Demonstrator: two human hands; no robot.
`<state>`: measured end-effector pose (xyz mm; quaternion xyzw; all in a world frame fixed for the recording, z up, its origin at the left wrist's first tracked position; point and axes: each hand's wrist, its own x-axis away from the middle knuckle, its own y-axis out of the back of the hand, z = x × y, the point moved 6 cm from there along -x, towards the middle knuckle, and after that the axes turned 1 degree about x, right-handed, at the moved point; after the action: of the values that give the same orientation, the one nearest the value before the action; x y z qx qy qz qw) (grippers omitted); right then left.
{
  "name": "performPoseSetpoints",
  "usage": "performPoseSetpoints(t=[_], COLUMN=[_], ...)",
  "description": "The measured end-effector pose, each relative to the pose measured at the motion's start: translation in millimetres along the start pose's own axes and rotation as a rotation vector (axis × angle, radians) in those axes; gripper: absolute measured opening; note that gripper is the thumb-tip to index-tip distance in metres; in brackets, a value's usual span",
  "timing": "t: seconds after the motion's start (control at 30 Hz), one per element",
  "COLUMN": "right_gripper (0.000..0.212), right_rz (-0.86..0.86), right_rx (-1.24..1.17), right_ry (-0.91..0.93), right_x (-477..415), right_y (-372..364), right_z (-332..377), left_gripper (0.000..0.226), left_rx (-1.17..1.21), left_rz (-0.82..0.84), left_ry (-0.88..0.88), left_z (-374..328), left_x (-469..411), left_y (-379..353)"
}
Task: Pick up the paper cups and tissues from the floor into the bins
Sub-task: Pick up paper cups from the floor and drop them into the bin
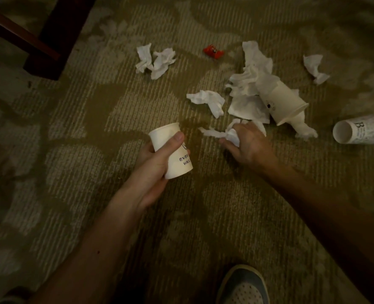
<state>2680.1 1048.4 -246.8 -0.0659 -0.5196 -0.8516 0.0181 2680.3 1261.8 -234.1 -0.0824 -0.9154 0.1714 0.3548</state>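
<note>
The left hand (153, 165) is wrapped round a smooth white paper cup (179, 164), held just above the floor, while the right hand (247, 143) has its fingers curled tight on a crumpled tissue (232, 136) down on the ribbed, patterned carpet (94, 128). From that right hand, the nearer of the two, a soft wad of tissue (208, 102) lies at eleven o'clock and a tipped cup (282, 99) at one o'clock, its long axis running eleven to five with the rim toward five. No bin is in view.
</note>
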Motion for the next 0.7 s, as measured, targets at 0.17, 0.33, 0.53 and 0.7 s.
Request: performPoseSetpoints(t=[0.17, 0.33, 0.53, 0.7], right_gripper=[0.038, 0.041, 0.031, 0.029], right_rz=[-0.114, -0.134, -0.210, -0.255], right_rx=[-0.256, 0.202, 0.254, 0.120], right_ry=[-0.132, -0.116, -0.046, 0.086], right_x=[5.9, 16.2, 19.9, 1.5], right_y=[6.5, 1.2, -1.5, 10.7], right_z=[-5.2, -16.1, -12.0, 17.7], left_gripper=[0.057, 0.059, 0.058, 0.063], left_rx=[0.011, -0.006, -0.025, 0.001], left_rz=[0.014, 0.013, 0.008, -0.003], left_ry=[0.013, 0.009, 0.031, 0.057], left_z=[2.6, 3.4, 6.5, 5.1], left_x=[-2.9, -5.3, -8.2, -9.5], left_y=[-2.2, -6.0, -7.5, 0.9])
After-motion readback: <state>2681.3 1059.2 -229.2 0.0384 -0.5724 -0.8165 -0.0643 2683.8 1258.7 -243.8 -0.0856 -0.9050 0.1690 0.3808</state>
